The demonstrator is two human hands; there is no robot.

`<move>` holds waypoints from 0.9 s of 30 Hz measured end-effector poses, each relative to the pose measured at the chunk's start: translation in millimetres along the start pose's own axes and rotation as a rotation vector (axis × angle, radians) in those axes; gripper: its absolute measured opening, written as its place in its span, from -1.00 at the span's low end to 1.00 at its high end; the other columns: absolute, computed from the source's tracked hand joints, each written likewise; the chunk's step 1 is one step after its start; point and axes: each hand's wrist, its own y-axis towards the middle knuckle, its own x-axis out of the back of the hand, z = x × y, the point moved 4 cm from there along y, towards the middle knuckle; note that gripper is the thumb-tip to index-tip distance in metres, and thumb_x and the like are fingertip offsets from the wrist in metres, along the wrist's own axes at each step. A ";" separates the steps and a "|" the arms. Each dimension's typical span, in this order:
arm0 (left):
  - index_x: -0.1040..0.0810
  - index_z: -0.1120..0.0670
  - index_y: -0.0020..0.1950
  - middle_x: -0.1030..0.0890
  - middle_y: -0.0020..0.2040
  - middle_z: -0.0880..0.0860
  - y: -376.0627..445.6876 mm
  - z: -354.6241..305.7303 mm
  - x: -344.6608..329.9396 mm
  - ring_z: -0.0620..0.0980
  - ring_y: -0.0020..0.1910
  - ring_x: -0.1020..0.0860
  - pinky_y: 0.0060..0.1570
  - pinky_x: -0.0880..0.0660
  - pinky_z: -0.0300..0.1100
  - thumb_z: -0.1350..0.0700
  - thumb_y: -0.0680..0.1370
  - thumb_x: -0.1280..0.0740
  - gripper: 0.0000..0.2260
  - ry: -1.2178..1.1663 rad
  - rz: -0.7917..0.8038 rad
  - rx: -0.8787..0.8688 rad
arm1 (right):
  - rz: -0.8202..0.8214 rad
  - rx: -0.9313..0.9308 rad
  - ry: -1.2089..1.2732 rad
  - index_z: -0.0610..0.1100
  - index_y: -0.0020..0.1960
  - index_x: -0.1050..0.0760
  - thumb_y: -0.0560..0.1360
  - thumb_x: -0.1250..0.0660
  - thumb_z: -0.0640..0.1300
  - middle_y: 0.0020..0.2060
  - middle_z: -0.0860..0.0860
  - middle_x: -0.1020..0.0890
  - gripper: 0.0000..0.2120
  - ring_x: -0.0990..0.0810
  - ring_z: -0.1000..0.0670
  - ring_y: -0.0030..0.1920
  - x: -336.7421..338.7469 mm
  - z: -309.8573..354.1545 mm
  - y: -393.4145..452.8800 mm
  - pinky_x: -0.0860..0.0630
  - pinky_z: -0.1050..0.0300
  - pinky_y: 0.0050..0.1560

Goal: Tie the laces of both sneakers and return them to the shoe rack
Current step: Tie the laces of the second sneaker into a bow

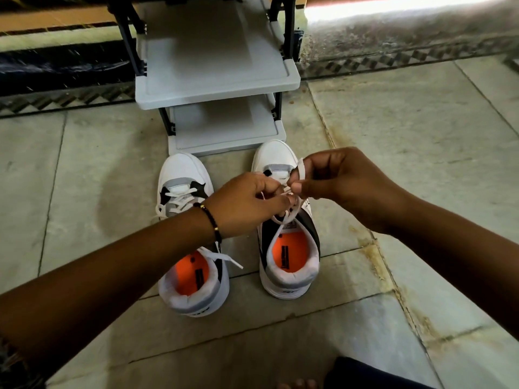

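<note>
Two sneakers: set side by side on the tiled floor (pixel 393 136), toes toward the shoe rack (pixel 216 77), heels toward the person
Right sneaker (pixel 289 259): under both hands; toe almost touching the rack's lowest shelf; orange insole exposed
Left sneaker (pixel 193 287): just beside the right one, partly crossed by the left forearm; loose lace end (pixel 224 258) seen lying over the collar, judged untied
Left hand (pixel 247 203): fingers closed in a pinch on the right sneaker's lace (pixel 283 217), just above the tongue; beaded bracelet (pixel 210 217) worn at the wrist
Right hand (pixel 337 181): fingers closed in a pinch on a raised loop of the same lace, fingertips nearly touching those of the left hand
Step in hand: a bow is judged to be in the making on the right sneaker; whether a first knot is already drawn tight cannot be told, since the crossing is hidden by the fingers
Key relation: the lace crossing lies directly below and between the hands; the sneaker's long axis runs straight away from the person toward the rack; both hands are about equally near, one on each side of that axis
Coming move: the loops are expected to be pulled apart sideways, across the axis
Rack shelves: grey; no shoes seen on them
Progress: judged early; neither sneaker returned
</note>
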 end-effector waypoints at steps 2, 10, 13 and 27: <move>-0.60 0.21 -0.30 -0.57 -0.44 -0.12 -0.4 -1.3 -4.6 -0.24 -0.39 -0.47 -0.36 -0.36 -0.50 0.16 0.51 -0.29 -0.77 -0.116 -0.010 0.075 | 0.010 -0.001 -0.002 -0.51 -0.10 -0.49 0.41 -0.35 -0.37 -0.23 -0.26 -0.66 -0.83 -0.67 0.00 -0.21 -1.4 -0.9 -1.6 -0.58 0.21 -0.09; -0.50 0.04 0.11 -0.61 0.04 0.00 -13.1 4.5 -14.4 -0.12 -0.16 -0.43 -0.24 -0.29 -0.21 0.02 0.56 -0.05 -0.72 -0.714 0.217 0.433 | -0.112 0.093 -0.078 -0.35 -0.16 -0.58 0.36 -0.40 -0.39 -0.19 -0.34 -0.63 -0.94 -0.62 -0.23 -0.18 -2.4 6.4 -2.6 -0.59 0.03 -0.08; -0.49 0.00 0.11 -0.59 -0.13 -0.07 -14.2 4.9 -14.2 -0.13 -0.18 -0.43 -0.24 -0.30 -0.20 -0.04 0.56 -0.08 -0.73 -0.890 0.180 0.478 | -0.111 0.109 -0.101 -0.31 -0.17 -0.60 0.35 -0.42 -0.37 -0.21 -0.28 -0.66 -0.94 -0.64 -0.22 -0.16 -3.5 7.0 -2.6 -0.61 -0.01 -0.05; -0.44 0.08 -0.21 -0.38 -0.57 -0.07 -6.5 15.7 43.5 -0.20 -0.60 -0.32 -0.54 -0.33 -0.36 0.15 0.60 -0.09 -0.77 -1.319 -0.441 0.201 | -0.280 -0.155 0.395 -0.15 -0.28 -0.58 0.52 -0.24 -0.19 -0.29 -0.02 -0.64 -0.76 -0.56 0.02 -0.23 10.4 -12.8 -0.6 -0.43 0.14 -0.24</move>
